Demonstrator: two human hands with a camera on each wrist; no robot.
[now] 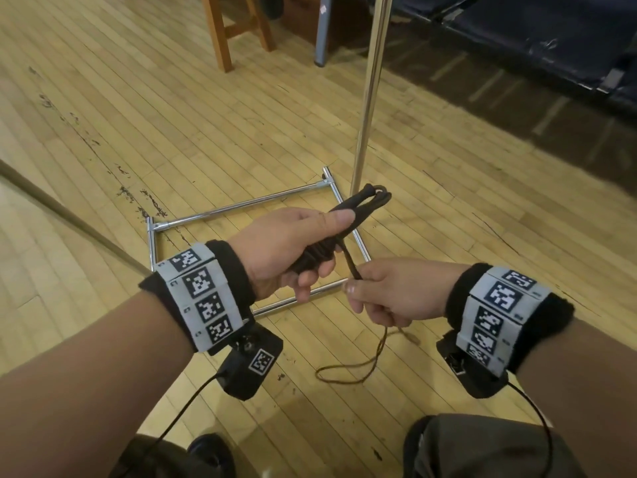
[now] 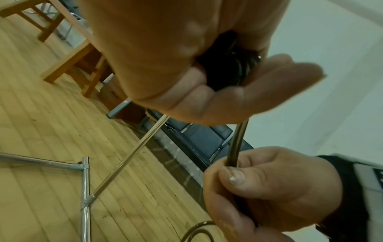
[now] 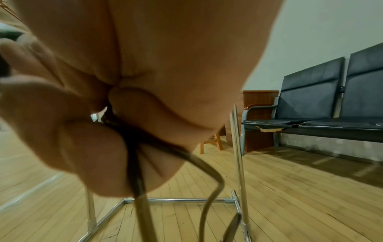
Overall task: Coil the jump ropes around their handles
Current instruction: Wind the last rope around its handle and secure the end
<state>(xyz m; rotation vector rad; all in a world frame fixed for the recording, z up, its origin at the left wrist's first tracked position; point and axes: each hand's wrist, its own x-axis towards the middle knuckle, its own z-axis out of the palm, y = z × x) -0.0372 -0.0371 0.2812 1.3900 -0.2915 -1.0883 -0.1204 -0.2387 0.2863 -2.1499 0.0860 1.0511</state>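
Observation:
My left hand [image 1: 293, 250] grips the two black jump-rope handles [image 1: 358, 203] held side by side, with several turns of dark rope [image 1: 315, 255] wound round them under the thumb. The handle tips stick out past the thumb toward the pole. A short rope stretch [image 1: 351, 262] runs from the coil down into my right hand [image 1: 386, 298], which pinches it just below and right of the left hand. In the left wrist view the rope [image 2: 238, 144] enters the right hand [image 2: 269, 188] beside the thumb. The slack rope [image 1: 358, 369] hangs to the floor in a loop; the slack [image 3: 140, 196] shows below my right hand's fingers [image 3: 87, 155].
A chrome stand with a rectangular floor frame [image 1: 241, 205] and an upright pole [image 1: 370, 91] is right behind my hands. A wooden stool [image 1: 238, 25] and dark bench seats [image 1: 537, 36] lie farther back. My knees [image 1: 489, 446] are at the bottom edge. Wooden floor all round.

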